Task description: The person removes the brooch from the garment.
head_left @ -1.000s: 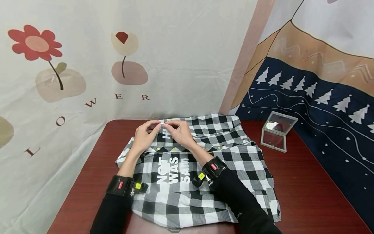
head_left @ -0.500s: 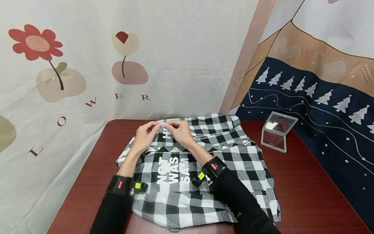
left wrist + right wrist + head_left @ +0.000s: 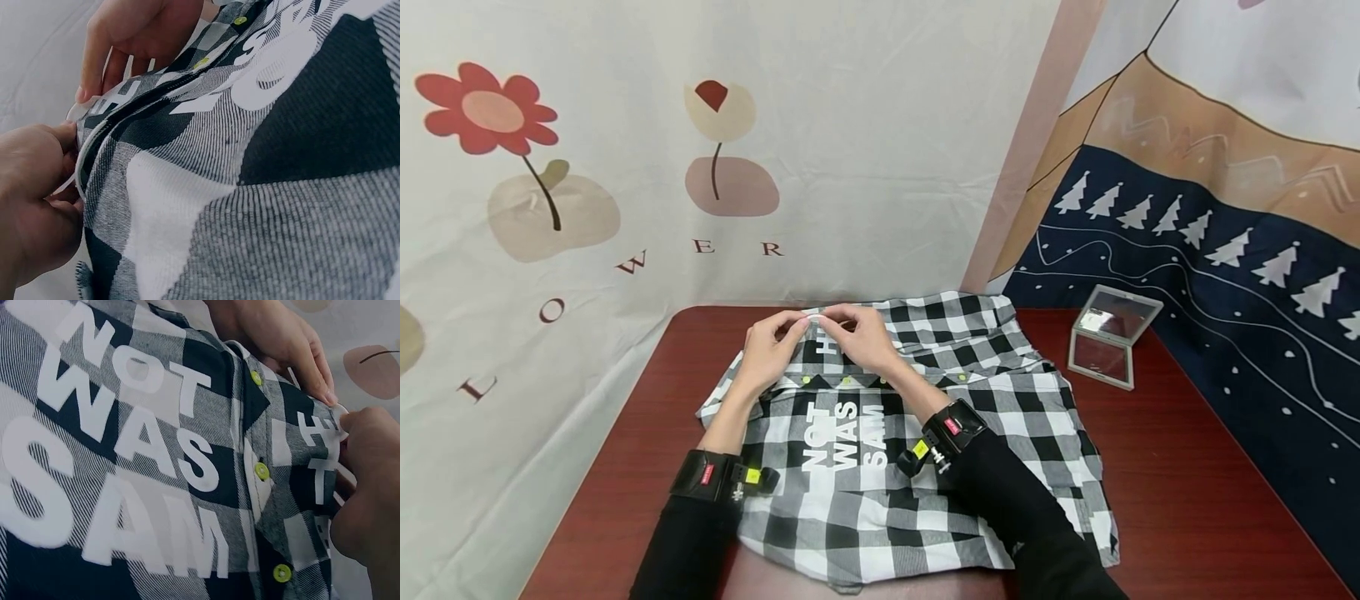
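Note:
A black-and-white checked shirt (image 3: 925, 467) lies flat on the table, with white letters "NOT WAS SAM" on it and small green buttons (image 3: 262, 470). Both hands are at its far edge, thumbs and fingers close together. My left hand (image 3: 796, 327) pinches the white hem of the shirt's far edge (image 3: 84, 134) from the left. My right hand (image 3: 838, 322) pinches the same edge just to the right, the two hands' fingertips almost touching. In the right wrist view, the right hand (image 3: 359, 434) grips the fabric beside the left hand's fingers (image 3: 312, 369).
The shirt lies on a dark red table (image 3: 1180, 492). A small clear hinged case (image 3: 1108, 337) stands open at the back right. Printed cloth backdrops (image 3: 625, 167) hang close behind the table and on the right.
Both hands stay at the shirt's far edge, still pinching it. Only the fingers shift slightly.

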`<state>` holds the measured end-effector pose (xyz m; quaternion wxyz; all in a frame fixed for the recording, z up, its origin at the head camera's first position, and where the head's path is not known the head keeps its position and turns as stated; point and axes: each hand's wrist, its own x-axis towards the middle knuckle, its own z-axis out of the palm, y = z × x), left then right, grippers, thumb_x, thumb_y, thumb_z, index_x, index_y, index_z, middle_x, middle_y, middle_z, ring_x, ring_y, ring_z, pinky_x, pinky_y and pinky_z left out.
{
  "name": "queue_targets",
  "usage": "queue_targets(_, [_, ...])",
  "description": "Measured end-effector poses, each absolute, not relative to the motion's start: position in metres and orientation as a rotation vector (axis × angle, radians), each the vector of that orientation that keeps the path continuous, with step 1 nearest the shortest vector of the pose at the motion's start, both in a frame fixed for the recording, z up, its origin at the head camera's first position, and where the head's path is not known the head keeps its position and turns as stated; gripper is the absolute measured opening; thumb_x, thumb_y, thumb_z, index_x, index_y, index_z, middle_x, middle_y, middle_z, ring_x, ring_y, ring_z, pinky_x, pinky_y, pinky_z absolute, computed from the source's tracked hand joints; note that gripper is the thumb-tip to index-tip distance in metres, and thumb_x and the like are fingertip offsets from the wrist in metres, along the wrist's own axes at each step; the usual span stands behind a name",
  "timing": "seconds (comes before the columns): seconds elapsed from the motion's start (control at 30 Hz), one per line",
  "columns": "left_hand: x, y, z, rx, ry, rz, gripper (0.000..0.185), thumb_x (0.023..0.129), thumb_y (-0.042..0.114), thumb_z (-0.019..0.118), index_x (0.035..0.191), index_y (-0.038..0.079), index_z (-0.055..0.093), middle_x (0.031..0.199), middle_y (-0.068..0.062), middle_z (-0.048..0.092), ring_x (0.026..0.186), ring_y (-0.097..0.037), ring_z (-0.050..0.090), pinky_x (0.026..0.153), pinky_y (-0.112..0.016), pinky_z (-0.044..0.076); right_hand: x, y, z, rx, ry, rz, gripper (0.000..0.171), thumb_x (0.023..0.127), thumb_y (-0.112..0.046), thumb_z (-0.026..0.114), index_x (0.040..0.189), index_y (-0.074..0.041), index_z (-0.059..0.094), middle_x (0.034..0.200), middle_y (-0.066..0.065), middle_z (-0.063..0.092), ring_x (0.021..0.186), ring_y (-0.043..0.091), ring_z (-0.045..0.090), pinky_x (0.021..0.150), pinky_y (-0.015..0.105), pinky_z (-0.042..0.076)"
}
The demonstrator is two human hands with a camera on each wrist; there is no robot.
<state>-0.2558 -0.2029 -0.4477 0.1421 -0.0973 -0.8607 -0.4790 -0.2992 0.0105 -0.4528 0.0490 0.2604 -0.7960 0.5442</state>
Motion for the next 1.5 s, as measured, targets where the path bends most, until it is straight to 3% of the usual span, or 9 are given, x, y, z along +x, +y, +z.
queue_targets(0.1, [-0.254, -0.202, -0.444, -0.309, -2.483, -1.309, 0.028, 0.116, 0.029, 0.067, 0.132, 0.01, 0.081, 0.115, -0.014, 0.082, 0.098, -0.024, 0.075, 0.084, -0.031, 0.057, -0.3, 0.014, -0.447, 0.846, -2.497, 1.497, 0.037, 0.112, -0.035, 0.073, 0.14, -0.011, 0.078, 0.132, 0.01, 0.083, 0.115, 0.025, 0.08, 0.101, 0.041, 0.066])
queue_targets(0.2, [-0.255, -0.202, -0.44, -0.363, -2.465, -1.203, 0.025, 0.116, 0.023, 0.068, 0.13, 0.007, 0.081, 0.124, -0.016, 0.083, 0.108, -0.032, 0.08, 0.09, -0.045, 0.064, -0.302, 0.016, -0.44, 0.898, -2.555, 1.299, 0.043, 0.112, -0.036, 0.073, 0.146, -0.009, 0.074, 0.14, 0.011, 0.079, 0.131, 0.031, 0.076, 0.114, 0.049, 0.061])
queue_targets(0.37, [-0.253, -0.199, -0.433, -0.457, -2.461, -0.994, 0.022, 0.114, 0.015, 0.069, 0.126, 0.0, 0.081, 0.12, -0.022, 0.082, 0.095, -0.037, 0.076, 0.083, -0.052, 0.061, -0.302, 0.018, -0.427, 0.992, -2.614, 0.984, 0.047, 0.112, -0.032, 0.074, 0.15, -0.006, 0.07, 0.15, 0.013, 0.075, 0.142, 0.033, 0.07, 0.122, 0.05, 0.055])
queue_targets(0.5, [-0.25, -0.197, -0.43, -0.497, -2.473, -0.862, 0.021, 0.113, 0.014, 0.07, 0.123, -0.001, 0.082, 0.116, -0.02, 0.082, 0.088, -0.034, 0.072, 0.079, -0.049, 0.056, -0.301, 0.016, -0.421, 1.06, -2.61, 0.778, 0.047, 0.111, -0.031, 0.074, 0.15, -0.005, 0.071, 0.149, 0.013, 0.076, 0.141, 0.034, 0.07, 0.121, 0.05, 0.056])
queue_targets(0.73, [-0.247, -0.195, -0.428, -0.518, -2.495, -0.691, 0.022, 0.113, 0.017, 0.069, 0.122, 0.001, 0.081, 0.115, -0.017, 0.082, 0.097, -0.036, 0.077, 0.086, -0.052, 0.063, -0.301, 0.014, -0.418, 1.117, -2.551, 0.541, 0.041, 0.111, -0.031, 0.076, 0.144, -0.006, 0.075, 0.139, 0.012, 0.081, 0.134, 0.034, 0.074, 0.118, 0.049, 0.058])
queue_targets(0.93, [-0.245, -0.193, -0.425, -0.53, -2.519, -0.589, 0.023, 0.113, 0.017, 0.069, 0.122, 0.001, 0.082, 0.118, -0.017, 0.082, 0.108, -0.039, 0.078, 0.093, -0.055, 0.065, -0.301, 0.013, -0.418, 1.148, -2.486, 0.496, 0.03, 0.11, -0.026, 0.077, 0.134, -0.01, 0.08, 0.123, 0.007, 0.086, 0.121, 0.03, 0.079, 0.107, 0.047, 0.062])
queue_targets(1.5, [-0.245, -0.191, -0.425, -0.567, -2.496, -0.556, 0.019, 0.111, 0.015, 0.072, 0.121, 0.003, 0.082, 0.117, -0.015, 0.083, 0.106, -0.039, 0.079, 0.091, -0.054, 0.066, -0.297, 0.011, -0.418, 1.177, -2.399, 0.438, 0.02, 0.113, -0.025, 0.072, 0.121, -0.014, 0.086, 0.109, 0.004, 0.087, 0.108, 0.026, 0.079, 0.095, 0.044, 0.061])
